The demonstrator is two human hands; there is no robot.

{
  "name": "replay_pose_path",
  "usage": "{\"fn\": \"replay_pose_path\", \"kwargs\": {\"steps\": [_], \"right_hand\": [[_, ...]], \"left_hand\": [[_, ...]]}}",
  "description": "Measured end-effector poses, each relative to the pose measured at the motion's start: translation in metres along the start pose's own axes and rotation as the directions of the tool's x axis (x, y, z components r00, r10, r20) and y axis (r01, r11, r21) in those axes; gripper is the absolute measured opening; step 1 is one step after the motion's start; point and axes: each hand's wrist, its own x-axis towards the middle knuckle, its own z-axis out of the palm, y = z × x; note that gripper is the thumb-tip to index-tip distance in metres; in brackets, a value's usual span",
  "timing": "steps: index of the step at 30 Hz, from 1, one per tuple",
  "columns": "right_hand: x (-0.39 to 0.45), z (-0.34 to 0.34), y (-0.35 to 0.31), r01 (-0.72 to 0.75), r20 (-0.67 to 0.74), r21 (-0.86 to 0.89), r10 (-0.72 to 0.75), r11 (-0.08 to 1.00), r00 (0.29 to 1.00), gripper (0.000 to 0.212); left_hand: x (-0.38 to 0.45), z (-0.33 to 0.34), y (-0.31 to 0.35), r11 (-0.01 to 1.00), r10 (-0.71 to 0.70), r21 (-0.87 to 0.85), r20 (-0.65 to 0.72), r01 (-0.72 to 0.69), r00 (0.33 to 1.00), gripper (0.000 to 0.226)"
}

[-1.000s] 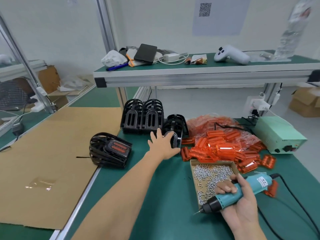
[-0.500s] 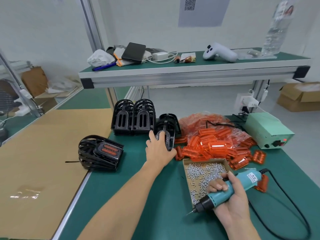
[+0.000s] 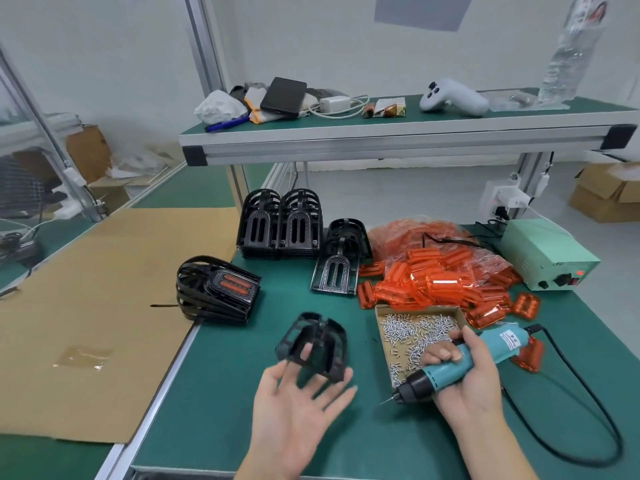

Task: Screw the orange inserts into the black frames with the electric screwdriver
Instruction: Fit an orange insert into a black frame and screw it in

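Down on the green mat, right hand [image 3: 464, 372] is wrapped around the electric screwdriver [image 3: 460, 363], bit pointing lower-left; left hand [image 3: 294, 403], fingers spread, props a black frame [image 3: 313, 344].

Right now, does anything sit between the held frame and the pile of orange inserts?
Nothing visible: bare green mat separates the black ribbed plastic frame in the left hand from the translucent orange inserts.

Bare left hand [image 3: 294, 407], bare right hand [image 3: 467, 382], sleeveless forearms
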Motion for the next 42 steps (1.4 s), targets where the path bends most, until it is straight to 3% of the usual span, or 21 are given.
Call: {"fn": "replay_pose_path", "kwargs": {"steps": [3,9,14,22,24,26,27,29,31,34,36,39,42], "right_hand": [[-0.001,0.000,0.000,-0.002,0.004,0.004,0.002,1.000,1.000,0.018],[-0.002,0.001,0.000,0.001,0.004,0.011,-0.001,1.000,1.000,0.017],[-0.001,0.001,0.000,-0.003,-0.013,0.007,0.003,1.000,1.000,0.019],[-0.001,0.002,-0.001,-0.007,-0.007,0.011,0.007,1.000,1.000,0.018],[-0.001,0.002,-0.001,-0.011,-0.008,0.013,0.011,1.000,1.000,0.018],[0.000,0.000,-0.001,-0.012,-0.005,0.016,0.012,1.000,1.000,0.018],[0.000,0.000,-0.001,-0.010,-0.003,0.017,0.010,1.000,1.000,0.018],[0.000,-0.001,-0.001,-0.006,0.000,0.015,0.006,1.000,1.000,0.017],[-0.001,0.000,0.000,-0.006,0.003,0.008,0.006,1.000,1.000,0.016],[-0.002,0.002,0.000,-0.003,-0.018,0.016,0.003,1.000,1.000,0.017],[-0.003,0.005,-0.001,-0.002,-0.026,0.006,0.002,1.000,1.000,0.016],[-0.003,0.006,-0.002,-0.010,-0.033,-0.006,0.010,1.000,0.999,0.016],[-0.004,0.004,-0.002,-0.028,-0.035,0.013,0.029,1.000,0.999,0.015]], "left_hand": [[-0.012,-0.001,-0.012,0.999,-0.004,0.037,-0.148,0.010,0.989,0.038],[-0.018,-0.003,-0.016,0.982,0.059,0.188,-0.307,0.000,0.950,0.041],[-0.025,0.001,-0.016,0.929,-0.026,0.342,-0.319,0.141,0.947,0.041],[-0.031,0.001,-0.027,0.932,-0.153,0.264,-0.335,0.248,0.930,0.041],[-0.033,-0.001,-0.030,0.924,-0.141,0.290,-0.345,0.248,0.928,0.038],[-0.031,-0.002,-0.033,0.872,-0.043,0.439,-0.374,0.218,0.926,0.029],[-0.029,0.002,-0.033,0.810,0.050,0.562,-0.353,0.169,0.934,0.023],[-0.020,0.016,-0.029,0.608,0.263,0.794,-0.179,-0.019,0.948,0.014],[0.004,0.035,-0.021,0.293,0.415,0.931,0.081,-0.217,0.906,0.015],[0.066,0.068,-0.008,-0.236,0.425,0.929,0.363,-0.285,0.829,0.021],[0.109,0.084,-0.001,-0.474,0.344,0.853,0.408,-0.218,0.846,0.029],[0.155,0.095,0.002,-0.676,0.214,0.734,0.279,-0.065,0.936,0.039],[0.178,0.097,0.002,-0.704,0.199,0.710,0.171,0.019,0.965,0.041]]}}
